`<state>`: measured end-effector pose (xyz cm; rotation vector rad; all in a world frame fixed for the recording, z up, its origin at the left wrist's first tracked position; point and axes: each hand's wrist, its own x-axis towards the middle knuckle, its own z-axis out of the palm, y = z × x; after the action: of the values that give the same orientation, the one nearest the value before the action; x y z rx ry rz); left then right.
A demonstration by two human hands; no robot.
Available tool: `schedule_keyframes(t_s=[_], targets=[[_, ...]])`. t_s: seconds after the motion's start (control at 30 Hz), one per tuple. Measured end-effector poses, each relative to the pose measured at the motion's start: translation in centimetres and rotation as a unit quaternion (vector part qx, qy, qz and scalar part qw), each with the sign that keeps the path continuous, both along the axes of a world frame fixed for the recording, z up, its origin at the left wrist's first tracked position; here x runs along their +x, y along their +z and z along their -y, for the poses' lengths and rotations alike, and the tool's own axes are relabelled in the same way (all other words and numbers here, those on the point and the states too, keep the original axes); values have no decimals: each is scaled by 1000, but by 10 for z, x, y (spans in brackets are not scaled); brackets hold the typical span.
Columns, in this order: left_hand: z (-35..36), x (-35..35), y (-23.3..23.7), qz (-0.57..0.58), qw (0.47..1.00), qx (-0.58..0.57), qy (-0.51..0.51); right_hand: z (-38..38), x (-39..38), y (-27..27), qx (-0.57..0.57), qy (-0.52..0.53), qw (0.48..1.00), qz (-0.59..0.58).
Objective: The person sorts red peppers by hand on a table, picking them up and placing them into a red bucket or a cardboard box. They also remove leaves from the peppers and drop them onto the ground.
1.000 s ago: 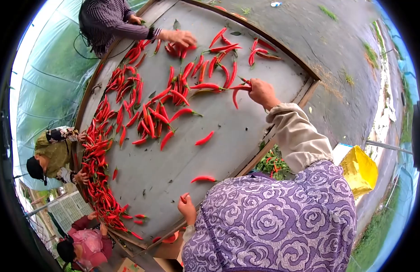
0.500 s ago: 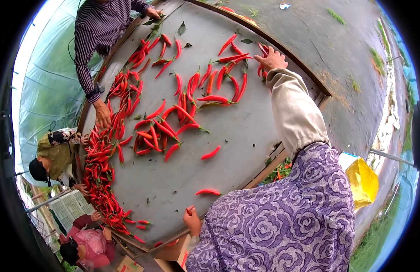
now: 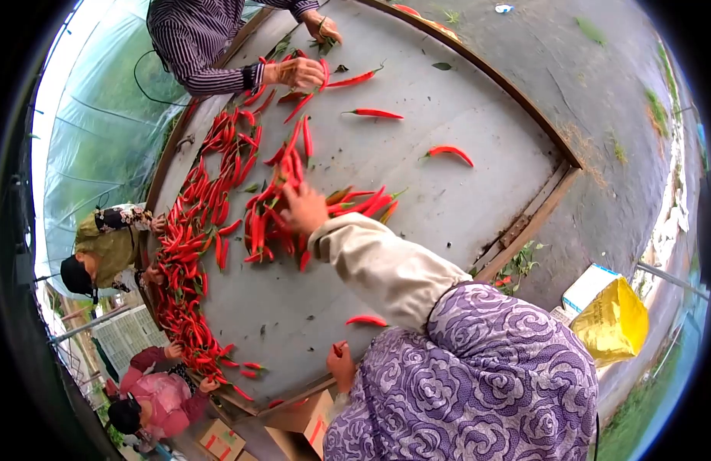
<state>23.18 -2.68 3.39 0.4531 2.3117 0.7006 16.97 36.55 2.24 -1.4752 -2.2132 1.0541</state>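
My right hand [image 3: 304,209], at the end of a beige sleeve, presses against a heap of red chili peppers [image 3: 265,223] mid-table. Its fingers look stretched out, slightly blurred, touching the chilies rather than wrapped round one. More chilies [image 3: 363,203] lie just to its right. By the near table edge, my left hand [image 3: 341,367] is closed, with something small and dark red at its fingers that I cannot make out. A single red chili [image 3: 367,320] rests just beyond it.
A long pile of chilies [image 3: 188,269] lines the table's [image 3: 401,261] left side. A co-worker's hand [image 3: 301,74] holds a chili at the far end; two other people work along the left. Cardboard boxes [image 3: 298,430] and a yellow bag [image 3: 616,323] stand beside the table.
My right hand has swept leftward from the far right, and the scattered chilies are now bunched mid-table. The far co-worker's hand has moved from the pile to a chili farther up.
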Motion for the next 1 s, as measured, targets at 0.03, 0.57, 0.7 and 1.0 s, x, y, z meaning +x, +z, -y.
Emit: schedule_keyframes(t_s=[0.03, 0.57, 0.7, 1.0], targets=[[-2, 0, 4, -6, 1000, -3, -13, 26, -25, -9, -102, 108, 988, -30], [-1, -2, -24, 58, 996, 64, 35, -133, 319, 19, 115, -61, 953, 274], [-9, -3, -19, 31, 995, 84, 34, -151, 293, 9, 90, -11, 972, 215], [20, 1, -11, 29, 990, 45, 128, -196, 158, -17, 130, 32, 969, 209]])
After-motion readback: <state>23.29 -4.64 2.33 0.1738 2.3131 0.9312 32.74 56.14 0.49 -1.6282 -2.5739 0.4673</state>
